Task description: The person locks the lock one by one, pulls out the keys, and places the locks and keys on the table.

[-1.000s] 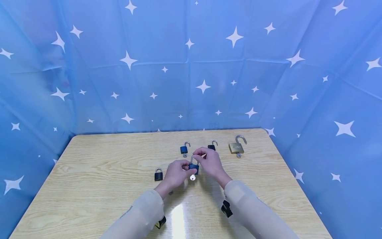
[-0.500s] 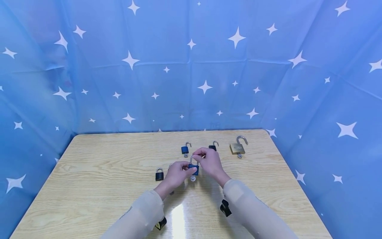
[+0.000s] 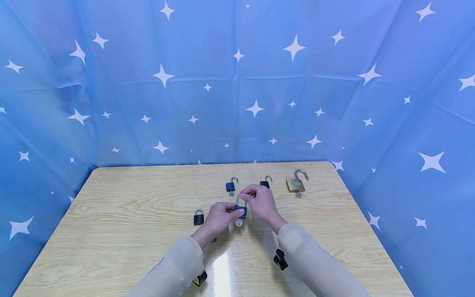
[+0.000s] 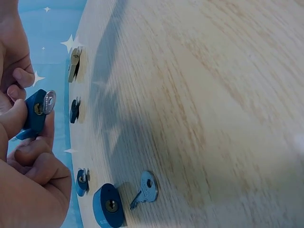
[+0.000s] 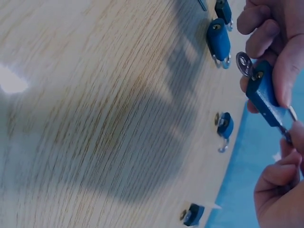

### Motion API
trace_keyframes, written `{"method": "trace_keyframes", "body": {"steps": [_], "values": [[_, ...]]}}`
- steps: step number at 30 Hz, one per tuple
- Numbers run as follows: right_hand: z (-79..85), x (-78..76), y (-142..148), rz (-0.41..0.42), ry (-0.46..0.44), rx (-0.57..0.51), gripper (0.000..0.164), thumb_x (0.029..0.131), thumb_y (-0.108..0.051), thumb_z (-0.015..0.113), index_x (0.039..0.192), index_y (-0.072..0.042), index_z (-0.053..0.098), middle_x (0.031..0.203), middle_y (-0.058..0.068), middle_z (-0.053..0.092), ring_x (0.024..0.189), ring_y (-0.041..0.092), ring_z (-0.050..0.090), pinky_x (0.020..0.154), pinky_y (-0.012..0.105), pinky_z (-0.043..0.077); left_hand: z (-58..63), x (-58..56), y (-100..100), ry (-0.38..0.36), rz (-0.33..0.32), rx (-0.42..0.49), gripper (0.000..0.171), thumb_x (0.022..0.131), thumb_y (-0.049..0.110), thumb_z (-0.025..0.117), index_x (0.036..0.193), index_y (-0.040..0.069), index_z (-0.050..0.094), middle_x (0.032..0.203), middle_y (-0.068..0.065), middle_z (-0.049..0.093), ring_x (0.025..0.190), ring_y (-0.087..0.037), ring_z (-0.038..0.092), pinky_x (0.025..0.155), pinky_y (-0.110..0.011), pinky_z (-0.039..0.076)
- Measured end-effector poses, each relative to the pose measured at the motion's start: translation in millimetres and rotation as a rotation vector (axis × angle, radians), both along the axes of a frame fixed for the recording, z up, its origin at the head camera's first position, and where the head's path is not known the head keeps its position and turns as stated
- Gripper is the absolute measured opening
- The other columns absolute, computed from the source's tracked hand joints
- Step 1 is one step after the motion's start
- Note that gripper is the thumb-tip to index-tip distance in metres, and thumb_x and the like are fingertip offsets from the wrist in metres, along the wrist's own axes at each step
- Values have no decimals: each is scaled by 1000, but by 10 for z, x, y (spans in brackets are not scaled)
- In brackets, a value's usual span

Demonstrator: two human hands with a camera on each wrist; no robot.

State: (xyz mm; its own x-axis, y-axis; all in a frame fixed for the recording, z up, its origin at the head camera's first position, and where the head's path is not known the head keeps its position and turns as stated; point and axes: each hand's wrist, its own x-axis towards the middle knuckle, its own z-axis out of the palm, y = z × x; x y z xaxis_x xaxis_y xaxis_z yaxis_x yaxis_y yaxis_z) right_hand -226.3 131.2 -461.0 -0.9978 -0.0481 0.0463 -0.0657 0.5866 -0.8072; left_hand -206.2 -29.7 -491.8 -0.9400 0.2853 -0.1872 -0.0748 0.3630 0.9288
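Above the middle of the table, my left hand grips the body of a blue padlock, thumb across its front. A key sticks out of the keyhole at its bottom. My right hand pinches the silver shackle at the top. Whether the shackle is latched, I cannot tell. In the left wrist view the key stands in the held lock. Below the left hand lie another blue padlock and a loose key; in the head view that hand mostly hides this padlock.
Toward the back stand a small blue padlock, a black padlock and a brass padlock, all with raised shackles and keys nearby. A black padlock with its shackle down lies left. Starry blue curtains surround the wooden table.
Both hands keep the same grip on the blue padlock. The head view has shifted very slightly, and the key under the lock hangs at a slightly different angle.
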Motion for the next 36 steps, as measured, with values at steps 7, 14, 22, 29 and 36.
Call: {"method": "trace_keyframes", "body": {"steps": [7,14,22,29,36], "values": [[-6,-2,-27,-19,8,-22,7,92,-18,69,87,-16,73,77,1,66,63,15,52,60,29,42,-34,16,44,48,53,-10,28,94,37,63,80,13,68,70,4,56,62,-12,44,55,-25,34],[-6,-16,-23,-51,3,-70,7,91,-12,68,85,-13,72,76,5,65,62,16,51,58,28,41,-9,14,124,71,92,-31,29,94,38,63,79,14,66,70,4,54,64,-13,46,55,-26,36],[62,-24,-41,-42,36,-51,9,91,-11,68,84,-14,72,76,4,65,62,17,52,59,29,42,94,-27,159,57,129,-22,29,94,39,63,80,14,67,69,2,50,61,-15,44,54,-27,35],[53,-25,-28,-16,33,-32,7,91,-12,68,85,-13,72,77,2,67,64,16,53,60,29,43,94,-50,132,65,116,-61,30,94,40,63,78,15,66,68,4,51,61,-14,43,54,-27,35],[28,-28,-13,-3,18,-7,6,91,-14,68,86,-14,72,78,2,67,64,15,52,59,28,42,44,-48,116,76,104,-58,31,91,41,66,77,14,68,68,4,54,63,-13,45,55,-27,36]]}}
